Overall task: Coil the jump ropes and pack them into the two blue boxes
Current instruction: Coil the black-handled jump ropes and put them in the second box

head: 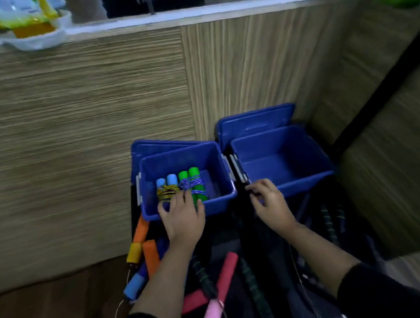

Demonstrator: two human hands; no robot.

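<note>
Two blue boxes stand side by side on a dark surface. The left box (223, 199) holds a coiled rope with light-blue handles (167, 182) and a coiled rope with green handles (191, 179). My left hand (182, 214) reaches over the box's near rim, its fingers touching the green-handled bundle. The right box (307, 178) holds nothing visible. My right hand (269, 200) rests at that box's near left corner, fingers loosely curled on the rim. Loose ropes lie below: orange handles (145, 240), a yellow handle (133, 252), a blue handle (135, 285), red and pink handles (221, 279), dark green-striped handles (252, 284).
Both box lids (254, 121) stand open against a wooden panel wall (80, 146). A white ledge (188, 14) above carries a yellow packet in a white tray (32, 30). A black bar (383, 89) runs diagonally at the right. Wooden floor lies at the lower left.
</note>
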